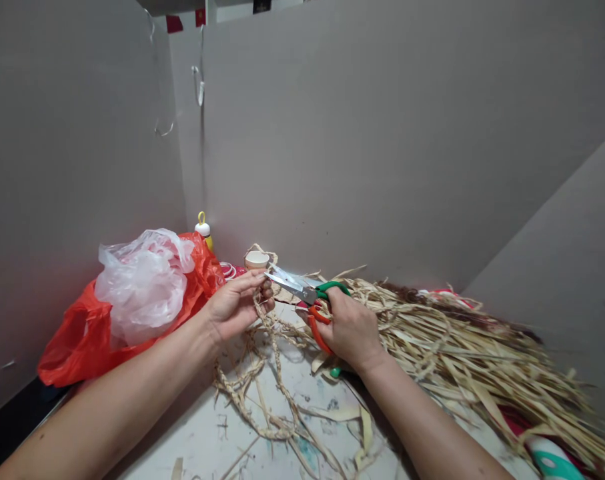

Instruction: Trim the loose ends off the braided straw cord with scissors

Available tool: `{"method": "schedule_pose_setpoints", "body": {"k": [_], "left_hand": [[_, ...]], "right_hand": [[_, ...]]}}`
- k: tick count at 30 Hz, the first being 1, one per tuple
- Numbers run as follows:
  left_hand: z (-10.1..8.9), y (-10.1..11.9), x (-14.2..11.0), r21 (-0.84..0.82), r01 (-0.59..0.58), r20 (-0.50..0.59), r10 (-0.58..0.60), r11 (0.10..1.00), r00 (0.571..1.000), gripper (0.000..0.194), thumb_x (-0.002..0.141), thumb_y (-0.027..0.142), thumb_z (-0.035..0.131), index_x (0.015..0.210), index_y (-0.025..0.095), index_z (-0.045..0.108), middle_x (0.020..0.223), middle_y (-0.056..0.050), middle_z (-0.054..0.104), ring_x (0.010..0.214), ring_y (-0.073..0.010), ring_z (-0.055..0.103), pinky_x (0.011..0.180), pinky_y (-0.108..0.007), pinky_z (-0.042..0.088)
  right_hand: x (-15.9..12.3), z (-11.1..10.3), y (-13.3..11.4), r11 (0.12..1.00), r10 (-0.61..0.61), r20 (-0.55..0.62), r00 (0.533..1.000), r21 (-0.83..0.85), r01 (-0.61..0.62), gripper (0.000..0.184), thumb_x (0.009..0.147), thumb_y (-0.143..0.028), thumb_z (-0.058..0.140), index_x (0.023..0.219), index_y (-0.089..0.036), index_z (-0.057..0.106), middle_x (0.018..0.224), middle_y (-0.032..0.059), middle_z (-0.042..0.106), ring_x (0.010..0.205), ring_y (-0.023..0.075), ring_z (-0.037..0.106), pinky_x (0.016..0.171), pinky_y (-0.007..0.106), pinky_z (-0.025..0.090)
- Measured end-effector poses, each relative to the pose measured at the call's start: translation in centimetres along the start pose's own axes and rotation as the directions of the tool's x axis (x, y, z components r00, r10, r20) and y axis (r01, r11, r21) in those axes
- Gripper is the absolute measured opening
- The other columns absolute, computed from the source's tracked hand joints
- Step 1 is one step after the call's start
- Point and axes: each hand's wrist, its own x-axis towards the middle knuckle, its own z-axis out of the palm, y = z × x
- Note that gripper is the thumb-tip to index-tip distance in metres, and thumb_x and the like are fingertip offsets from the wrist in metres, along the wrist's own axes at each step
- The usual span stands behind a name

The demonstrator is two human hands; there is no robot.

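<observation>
My right hand [353, 327] grips a pair of scissors [302, 292] with one green and one orange handle. The scissor blades are parted and point left, their tips close to the fingers of my left hand [239, 303]. Between those pinched fingers is a braided straw cord [277, 353], which hangs down and lies in loops on the white tabletop [192, 413]. Whether the blades touch the cord, I cannot make out.
A large bundle of dry straw strips [462, 353] spreads over the right side. On the left sits a red plastic bag [82, 333] with a clear bag [142, 287] on it. A paper cup [257, 259] and a yellow bottle [203, 231] stand behind. Grey panels [357, 133] enclose the table.
</observation>
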Motion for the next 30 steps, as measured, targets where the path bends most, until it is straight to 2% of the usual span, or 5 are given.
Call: {"method": "schedule_pose_setpoints", "body": {"k": [8, 14, 18, 23, 30], "left_hand": [[-0.16, -0.28, -0.06, 0.073, -0.003, 0.057, -0.001, 0.997, 0.998, 0.018, 0.07, 0.01, 0.07, 0.085, 0.016, 0.061, 0.071, 0.001, 0.057, 0.063, -0.0081, 0.054, 0.064, -0.023, 0.046], [-0.33, -0.59, 0.17, 0.181, -0.039, -0.021, 0.043, 0.983, 0.999, 0.026, 0.065, 0.015, 0.076, 0.088, 0.016, 0.063, 0.08, 0.0, 0.06, 0.067, -0.0086, 0.057, 0.064, -0.023, 0.045], [-0.3, -0.57, 0.33, 0.224, -0.076, -0.058, 0.091, 0.972, 0.994, 0.025, 0.063, 0.014, 0.077, 0.084, 0.015, 0.063, 0.072, 0.002, 0.06, 0.058, -0.0052, 0.054, 0.059, -0.02, 0.043], [-0.09, -0.44, 0.3, 0.224, -0.103, -0.095, 0.127, 0.969, 0.987, 0.02, 0.064, 0.012, 0.075, 0.081, 0.015, 0.064, 0.061, 0.006, 0.056, 0.046, -0.0006, 0.044, 0.053, -0.017, 0.038], [0.03, -0.43, 0.53, 0.245, -0.146, -0.171, 0.191, 0.959, 0.967, 0.015, 0.064, 0.006, 0.072, 0.075, 0.013, 0.066, 0.059, 0.003, 0.059, 0.043, -0.0001, 0.041, 0.046, -0.014, 0.032]], "right_hand": [[-0.03, -0.11, -0.16, 0.999, -0.011, 0.002, 1.0, 0.033, 0.011, 0.03, 0.081, -0.051, 0.049, 0.077, -0.021, 0.048, 0.063, 0.0029, 0.059, 0.057, 0.0165, 0.055, 0.054, 0.026, 0.03], [-0.16, 0.06, -0.32, 0.999, 0.021, 0.06, 0.998, 0.044, -0.024, 0.029, 0.081, -0.05, 0.05, 0.077, -0.022, 0.05, 0.061, 0.0027, 0.06, 0.055, 0.0181, 0.056, 0.052, 0.027, 0.028], [-0.16, 0.06, -0.24, 1.0, 0.003, 0.018, 1.0, 0.005, -0.003, 0.032, 0.08, -0.053, 0.051, 0.077, -0.021, 0.052, 0.062, 0.003, 0.061, 0.055, 0.0175, 0.056, 0.053, 0.027, 0.028], [-0.22, 0.07, -0.15, 0.998, -0.023, -0.042, 0.999, -0.063, 0.02, 0.036, 0.079, -0.055, 0.052, 0.073, -0.02, 0.054, 0.059, 0.0026, 0.06, 0.052, 0.0163, 0.055, 0.052, 0.027, 0.027], [-0.16, -0.05, 0.07, 0.997, -0.018, -0.034, 0.999, -0.082, 0.015, 0.037, 0.079, -0.056, 0.05, 0.07, -0.021, 0.056, 0.058, 0.0023, 0.06, 0.051, 0.0149, 0.053, 0.052, 0.026, 0.026]]}}
